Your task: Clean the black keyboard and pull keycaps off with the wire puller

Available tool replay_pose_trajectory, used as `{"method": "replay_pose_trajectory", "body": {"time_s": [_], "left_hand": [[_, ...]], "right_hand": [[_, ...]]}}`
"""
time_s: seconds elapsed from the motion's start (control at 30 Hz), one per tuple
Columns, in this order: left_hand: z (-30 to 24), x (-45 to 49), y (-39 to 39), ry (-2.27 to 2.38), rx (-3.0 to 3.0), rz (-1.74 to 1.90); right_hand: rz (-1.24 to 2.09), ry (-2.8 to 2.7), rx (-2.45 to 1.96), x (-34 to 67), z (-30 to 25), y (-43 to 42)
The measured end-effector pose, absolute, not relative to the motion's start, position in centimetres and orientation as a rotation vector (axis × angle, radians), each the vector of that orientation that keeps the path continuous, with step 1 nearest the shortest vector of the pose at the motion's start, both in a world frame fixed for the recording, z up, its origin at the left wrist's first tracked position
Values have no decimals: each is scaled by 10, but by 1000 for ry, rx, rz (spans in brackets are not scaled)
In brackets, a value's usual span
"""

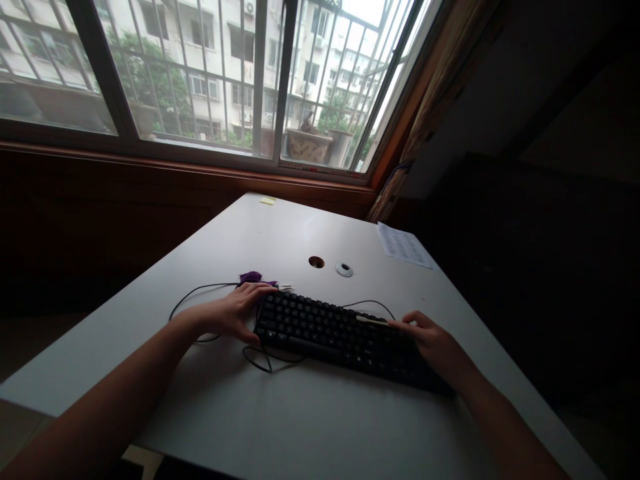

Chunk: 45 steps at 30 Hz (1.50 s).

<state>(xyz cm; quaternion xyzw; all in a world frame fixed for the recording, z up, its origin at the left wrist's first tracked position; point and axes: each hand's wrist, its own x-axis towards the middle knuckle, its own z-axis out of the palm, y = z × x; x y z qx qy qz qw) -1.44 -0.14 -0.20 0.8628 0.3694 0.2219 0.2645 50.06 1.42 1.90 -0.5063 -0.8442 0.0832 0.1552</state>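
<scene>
A black keyboard (330, 333) lies on the white table (300, 413), its black cable (200, 293) looping off to the left. My left hand (235, 312) grips the keyboard's left end, fingers curled over its edge. My right hand (433, 343) rests on the right part of the keyboard and pinches a thin pale stick (373, 321) that points left over the keys. A small purple thing (251, 277) lies just behind my left hand; I cannot make out what it is.
A round cable hole (316, 262) and its white cap (344, 269) sit behind the keyboard. A printed sheet (403, 245) lies at the far right edge, a yellow note (268, 200) at the far edge. Barred window (225, 80) beyond; dark furniture (525, 253) stands right.
</scene>
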Motion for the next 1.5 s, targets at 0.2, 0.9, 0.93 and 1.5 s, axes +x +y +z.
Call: {"method": "replay_pose_trajectory", "body": {"time_s": [0.2,0.9,0.93,1.5], "left_hand": [[-1,-14,-3,1018,2344,571],[1,-13,-4,1029,2360,551],[1,-13,-4,1032,2365,541],[-1,-13,-4,1033,2362,552]], "right_hand": [[343,-2275,-1582,564,16,10],[296,-1970,-1468,558,15,6],[309,-2022,-1422,537,15,11],[434,-2365,-886,297,-4,46]]}}
